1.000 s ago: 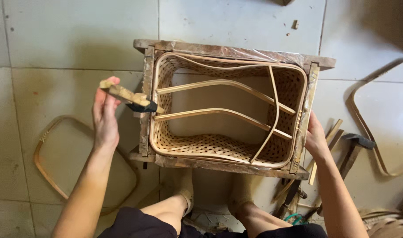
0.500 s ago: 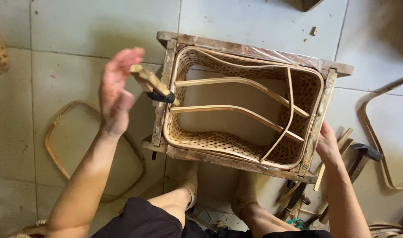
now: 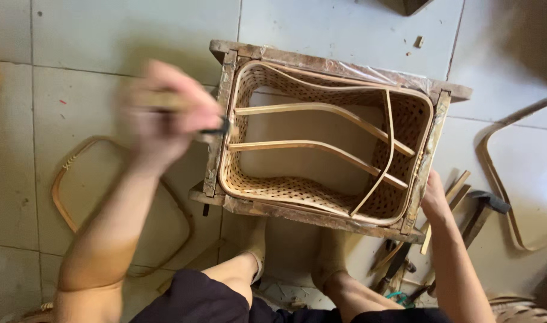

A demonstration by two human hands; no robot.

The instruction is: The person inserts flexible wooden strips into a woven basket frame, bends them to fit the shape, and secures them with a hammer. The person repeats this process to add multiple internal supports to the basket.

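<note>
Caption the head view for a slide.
Left hand swings a wooden-handled tool at the wooden frame around a woven basket; right hand steadies.
</note>
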